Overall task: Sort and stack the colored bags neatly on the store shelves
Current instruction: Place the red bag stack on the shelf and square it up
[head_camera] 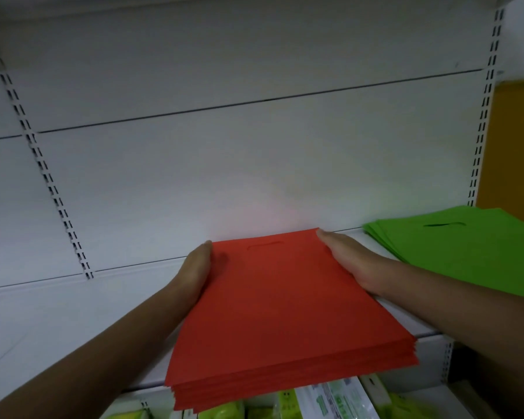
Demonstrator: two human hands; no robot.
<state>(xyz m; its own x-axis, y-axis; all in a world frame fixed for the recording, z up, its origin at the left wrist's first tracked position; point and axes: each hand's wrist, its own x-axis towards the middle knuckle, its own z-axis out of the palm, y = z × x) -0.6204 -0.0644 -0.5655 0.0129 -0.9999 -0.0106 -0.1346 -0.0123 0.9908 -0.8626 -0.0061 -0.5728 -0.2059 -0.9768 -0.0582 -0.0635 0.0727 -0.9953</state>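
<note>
A stack of red bags (273, 313) lies flat on the white shelf (73, 322), its far edge with the die-cut handle slot close to the back panel (224, 176) and its near edge overhanging the shelf front. The left hand (195, 270) lies against the stack's left side with fingers straight and together, edge-on to the bags; the right hand (350, 263) does the same along the right side, fingertips at the far right corner. Neither hand curls round the stack, so both appear to be pressing inward to square it, not gripping it. A stack of green bags (466, 252) sits on the same shelf to the right, near but apart from the red one, with its layers fanned slightly at the far left corner. Packaged goods (336, 400), green and white, occupy the level below. Assessment: the red stack is placed by colour but not yet seated. Principal risk is the overhang: if side pressure is released with this much of the stack past the shelf front, the thin, probably slick layers could slide forward and spill onto the goods beneath. Uneven inward pressure could skew or buckle the upper bags. Pushing the stack rightward could bring the right forearm against the green bags and disturb them further.
</note>
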